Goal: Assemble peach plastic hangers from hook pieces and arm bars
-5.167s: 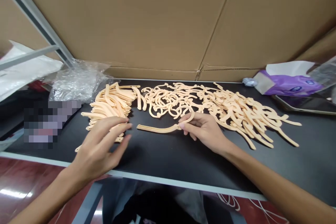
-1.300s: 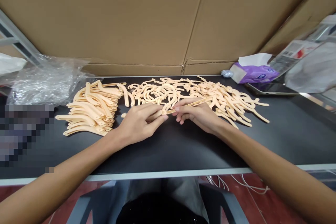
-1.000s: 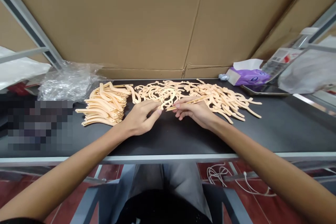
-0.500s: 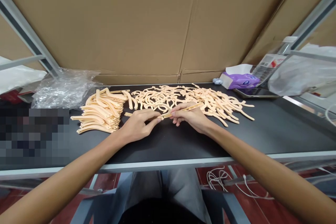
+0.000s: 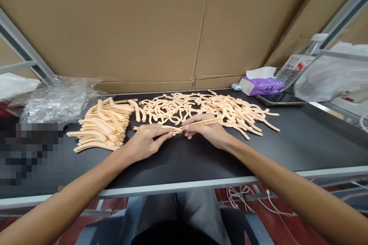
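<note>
On the black table point(image 5: 301, 141), my left hand point(image 5: 143, 143) pinches one peach plastic strip point(image 5: 156, 127) that sticks out to the left. My right hand point(image 5: 205, 130) is closed on a second peach strip point(image 5: 205, 122) that runs up to the right. The two strip ends meet between my fingertips. A neat stack of assembled peach pieces point(image 5: 100, 124) lies left of my left hand. A loose heap of curved and hooked peach pieces point(image 5: 207, 107) spreads behind both hands.
Crumpled clear plastic wrap point(image 5: 57, 99) lies at the back left. A purple tissue pack point(image 5: 260, 84), a phone point(image 5: 280, 99) and a plastic bag point(image 5: 330, 76) sit at the back right. Cardboard sheets point(image 5: 172, 26) wall the rear. Cables point(image 5: 247, 195) lie on the floor below.
Five seconds ago my left hand hovered open and my right held one long piece. Both hands have since come together on two strips and stayed joined, shifting only slightly.
</note>
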{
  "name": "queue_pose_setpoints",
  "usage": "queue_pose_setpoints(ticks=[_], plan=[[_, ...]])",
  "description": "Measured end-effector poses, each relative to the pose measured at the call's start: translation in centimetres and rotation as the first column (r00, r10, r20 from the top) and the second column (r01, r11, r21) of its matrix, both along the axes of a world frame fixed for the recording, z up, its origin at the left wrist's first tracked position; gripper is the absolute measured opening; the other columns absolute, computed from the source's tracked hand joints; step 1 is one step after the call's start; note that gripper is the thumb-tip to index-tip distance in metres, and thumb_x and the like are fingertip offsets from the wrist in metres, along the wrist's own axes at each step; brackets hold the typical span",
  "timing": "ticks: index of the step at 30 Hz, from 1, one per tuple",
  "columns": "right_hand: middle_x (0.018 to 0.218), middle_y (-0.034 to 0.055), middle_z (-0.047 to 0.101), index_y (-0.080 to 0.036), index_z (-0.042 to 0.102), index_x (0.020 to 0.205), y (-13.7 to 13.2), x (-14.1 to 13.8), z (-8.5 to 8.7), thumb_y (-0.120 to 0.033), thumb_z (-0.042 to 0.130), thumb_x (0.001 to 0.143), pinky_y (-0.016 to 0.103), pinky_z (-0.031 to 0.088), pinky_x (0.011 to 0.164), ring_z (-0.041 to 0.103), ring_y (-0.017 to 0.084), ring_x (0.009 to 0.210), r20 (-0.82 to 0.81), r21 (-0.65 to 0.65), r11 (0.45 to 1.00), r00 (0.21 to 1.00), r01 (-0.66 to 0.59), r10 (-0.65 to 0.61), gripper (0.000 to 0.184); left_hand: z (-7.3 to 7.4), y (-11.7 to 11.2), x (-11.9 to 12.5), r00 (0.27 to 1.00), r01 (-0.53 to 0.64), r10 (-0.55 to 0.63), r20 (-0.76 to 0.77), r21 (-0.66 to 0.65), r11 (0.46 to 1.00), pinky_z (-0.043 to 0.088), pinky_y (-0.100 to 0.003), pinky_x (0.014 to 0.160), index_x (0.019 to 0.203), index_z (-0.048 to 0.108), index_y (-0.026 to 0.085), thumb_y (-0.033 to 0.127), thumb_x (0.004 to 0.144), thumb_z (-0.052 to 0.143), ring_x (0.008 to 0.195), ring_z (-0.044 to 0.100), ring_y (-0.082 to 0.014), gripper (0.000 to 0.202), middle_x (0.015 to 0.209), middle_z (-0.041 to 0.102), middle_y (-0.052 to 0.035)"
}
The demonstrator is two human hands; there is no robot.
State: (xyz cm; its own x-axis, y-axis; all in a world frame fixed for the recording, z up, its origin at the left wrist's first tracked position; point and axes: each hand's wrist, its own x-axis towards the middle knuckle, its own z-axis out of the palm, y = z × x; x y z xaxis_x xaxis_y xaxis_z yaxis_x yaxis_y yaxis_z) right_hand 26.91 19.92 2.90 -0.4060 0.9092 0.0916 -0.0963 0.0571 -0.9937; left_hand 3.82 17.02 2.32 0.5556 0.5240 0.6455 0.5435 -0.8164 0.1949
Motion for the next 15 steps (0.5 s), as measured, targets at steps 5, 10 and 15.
queue_pose_setpoints(ticks=[5,10,15], plan=[[0.064,0.0045,0.072,-0.014,0.077,0.076,0.3,0.3,-0.3,-0.027,0.081,0.064,0.03,0.057,0.056,0.067,0.015,0.056,0.027,-0.01,1.0,1.0,-0.016,0.016,0.018,-0.1,0.2,-0.1,1.0,0.026,-0.026,0.011,-0.016,1.0,0.059,-0.025,0.076,0.103,0.075,0.014,0.017,0.095,0.062,0.08,0.075,-0.017,0.015,0.094,0.079,-0.007],[0.064,0.0045,0.073,-0.014,0.076,0.078,0.3,0.5,-0.2,-0.028,0.078,0.067,0.029,0.056,0.058,0.067,0.015,0.055,0.074,-0.006,1.0,0.997,-0.02,0.02,0.017,-0.1,0.2,-0.1,0.997,0.075,-0.074,0.032,-0.033,0.997,0.061,-0.026,0.082,0.103,0.074,0.015,0.014,0.094,0.062,0.085,0.076,-0.0165,0.015,0.098,0.079,-0.0067],[0.064,0.0035,0.073,-0.015,0.077,0.08,0.3,0.3,0.8,-0.025,0.075,0.07,0.028,0.055,0.058,0.067,0.014,0.055,0.14,0.007,0.999,0.989,-0.048,0.047,0.015,0.2,-0.2,-0.1,0.994,0.099,-0.096,0.058,-0.056,0.994,0.06,-0.024,0.083,0.103,0.073,0.015,0.01,0.094,0.062,0.087,0.075,-0.0149,0.015,0.098,0.078,-0.0057]])
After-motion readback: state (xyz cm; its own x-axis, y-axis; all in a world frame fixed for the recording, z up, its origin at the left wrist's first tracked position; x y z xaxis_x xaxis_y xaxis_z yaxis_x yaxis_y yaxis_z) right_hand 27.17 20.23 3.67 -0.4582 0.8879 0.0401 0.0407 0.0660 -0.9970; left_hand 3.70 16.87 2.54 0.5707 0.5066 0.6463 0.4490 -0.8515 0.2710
